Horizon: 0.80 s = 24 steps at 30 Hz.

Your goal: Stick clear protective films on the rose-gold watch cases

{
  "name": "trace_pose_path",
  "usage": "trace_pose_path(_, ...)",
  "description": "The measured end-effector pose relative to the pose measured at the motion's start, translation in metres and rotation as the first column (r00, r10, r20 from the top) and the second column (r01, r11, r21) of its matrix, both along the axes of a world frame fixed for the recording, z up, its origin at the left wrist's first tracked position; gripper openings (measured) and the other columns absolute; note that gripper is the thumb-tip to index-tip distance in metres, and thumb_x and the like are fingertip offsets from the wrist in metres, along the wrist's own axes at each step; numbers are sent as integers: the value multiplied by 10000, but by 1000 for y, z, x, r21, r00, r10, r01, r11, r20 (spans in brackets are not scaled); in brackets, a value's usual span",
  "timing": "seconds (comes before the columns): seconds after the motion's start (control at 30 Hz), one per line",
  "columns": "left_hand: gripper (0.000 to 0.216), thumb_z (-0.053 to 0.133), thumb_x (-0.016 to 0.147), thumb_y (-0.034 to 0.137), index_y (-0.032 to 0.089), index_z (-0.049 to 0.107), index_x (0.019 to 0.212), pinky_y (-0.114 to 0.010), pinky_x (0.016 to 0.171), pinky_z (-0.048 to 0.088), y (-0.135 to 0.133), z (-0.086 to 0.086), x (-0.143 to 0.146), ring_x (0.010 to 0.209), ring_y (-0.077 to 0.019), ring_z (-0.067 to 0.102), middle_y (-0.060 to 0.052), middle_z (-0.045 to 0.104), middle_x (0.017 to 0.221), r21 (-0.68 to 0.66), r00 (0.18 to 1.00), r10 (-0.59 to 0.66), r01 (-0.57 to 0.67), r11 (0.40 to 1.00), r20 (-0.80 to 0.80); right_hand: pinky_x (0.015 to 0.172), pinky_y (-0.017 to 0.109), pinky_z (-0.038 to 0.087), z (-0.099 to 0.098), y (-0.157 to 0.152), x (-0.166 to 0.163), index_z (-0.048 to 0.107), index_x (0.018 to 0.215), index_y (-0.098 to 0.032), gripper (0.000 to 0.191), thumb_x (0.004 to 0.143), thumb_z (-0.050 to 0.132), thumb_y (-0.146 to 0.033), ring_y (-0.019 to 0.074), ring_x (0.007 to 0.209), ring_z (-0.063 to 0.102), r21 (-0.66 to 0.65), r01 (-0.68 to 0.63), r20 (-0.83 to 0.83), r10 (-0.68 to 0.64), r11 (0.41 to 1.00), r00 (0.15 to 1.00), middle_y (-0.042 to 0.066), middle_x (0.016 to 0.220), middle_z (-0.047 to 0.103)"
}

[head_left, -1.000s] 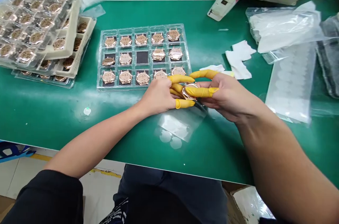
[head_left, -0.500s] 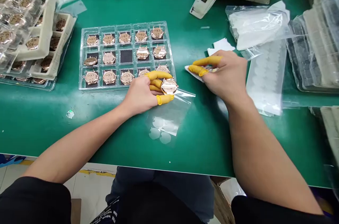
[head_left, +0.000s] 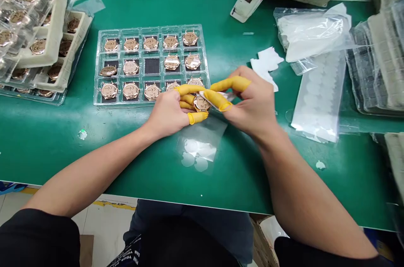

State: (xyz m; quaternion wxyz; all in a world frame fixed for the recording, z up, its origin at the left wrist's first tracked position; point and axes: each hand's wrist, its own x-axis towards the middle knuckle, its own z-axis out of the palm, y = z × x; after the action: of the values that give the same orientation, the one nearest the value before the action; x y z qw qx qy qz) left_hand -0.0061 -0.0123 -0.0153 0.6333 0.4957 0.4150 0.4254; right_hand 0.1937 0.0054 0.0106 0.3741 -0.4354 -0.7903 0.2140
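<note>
My left hand grips a rose-gold watch case between yellow-cotted fingers, just off the lower right corner of a transparent blister tray. My right hand, also wearing yellow finger cots, pinches a small whitish film piece against the top of the watch case. The tray holds several rose-gold watch cases in rows, and one black-padded cell shows no case. A transparent film sheet lies under my hands.
Stacked trays of watch cases fill the left side. White paper scraps, a plastic bag and a backing sheet with round stickers lie to the right. The green table's front edge runs near my body.
My right hand has moved left from the white paper scraps to the watch case, carrying the film piece. My left hand and the watch case have stayed nearly still.
</note>
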Motion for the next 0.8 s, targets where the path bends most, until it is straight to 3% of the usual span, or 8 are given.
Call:
trace_pose_path(0.13,582,864,632,120,156,715,1193,-222,753,662,0,0,-1,794,-130,778,-15,790,912,16,1000,4,-4,1000,-14,708,460,482,4,0,-3,771,868,-301,236,911,762,-534,255,748,588,-62,-60,7,61,996,998,73,797,646)
trace_pose_path(0.3,582,877,658,184,181,713,1216,-238,820,675,0,3,-3,865,-138,787,-18,806,981,118,994,63,-53,992,-90,927,553,466,6,7,16,781,1026,-317,165,950,733,-455,338,1044,613,33,199,143,-202,979,969,106,1031,747)
trace_pose_path(0.4,545,864,693,216,205,724,1220,-243,877,674,-2,0,-4,928,-140,788,-19,804,1049,241,987,73,-37,970,-142,947,554,452,12,3,26,759,1211,-325,302,915,749,-386,340,1073,634,-71,83,208,-67,994,976,74,1077,786)
trace_pose_path(0.5,542,868,712,244,219,732,1236,-244,890,673,-4,-4,-5,935,-142,789,-19,801,1084,347,984,64,-3,938,-163,911,505,449,16,-2,24,772,1203,-313,307,899,732,-313,302,979,679,-171,-29,206,64,985,976,49,983,802)
trace_pose_path(0.7,523,861,736,251,221,755,1247,-266,894,686,-5,-5,-8,904,-153,797,-19,816,1061,415,979,20,69,907,-205,936,488,406,20,-3,22,802,1025,-301,153,883,751,-328,267,865,696,-116,27,225,0,993,974,34,896,791)
trace_pose_path(0.8,476,849,758,234,221,774,1228,-288,917,690,-5,-3,-9,907,-164,803,-22,830,1054,483,963,33,104,869,-267,915,469,418,21,-2,23,788,951,-291,91,877,736,-297,245,810,690,-159,-4,201,36,987,979,23,873,789)
